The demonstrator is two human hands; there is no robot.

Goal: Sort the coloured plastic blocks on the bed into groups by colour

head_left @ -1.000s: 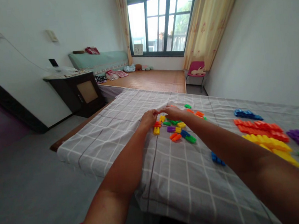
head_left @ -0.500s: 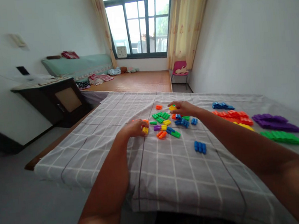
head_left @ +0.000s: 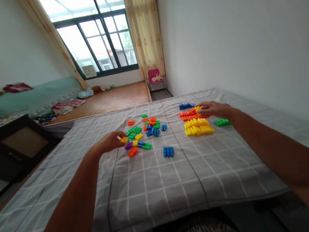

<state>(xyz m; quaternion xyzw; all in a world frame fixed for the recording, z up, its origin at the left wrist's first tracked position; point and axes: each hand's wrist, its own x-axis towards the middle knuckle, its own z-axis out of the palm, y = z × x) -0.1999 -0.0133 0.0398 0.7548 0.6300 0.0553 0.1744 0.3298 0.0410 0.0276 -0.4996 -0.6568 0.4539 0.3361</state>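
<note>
My left hand (head_left: 110, 141) is closed on a yellow block (head_left: 123, 140) at the left edge of a loose pile of green, orange, blue and purple blocks. My right hand (head_left: 209, 109) pinches another yellow block (head_left: 198, 109) above the orange row (head_left: 191, 115). Just in front of that row lie stacked yellow blocks (head_left: 198, 127). Dark blue blocks (head_left: 186, 106) are behind it, and a green row (head_left: 222, 122) shows under my right forearm. A joined blue piece (head_left: 168, 151) lies alone nearer to me.
A grey checked cloth (head_left: 154, 181) covers the table. Beyond it are a low wooden platform (head_left: 120, 95), a pink chair (head_left: 154, 76) and a window. A dark cabinet (head_left: 11, 150) stands at the left, a white wall at the right.
The view has turned to the right. My right hand has moved from the loose pile to the sorted rows with a yellow block. My left hand still holds its yellow block beside the pile.
</note>
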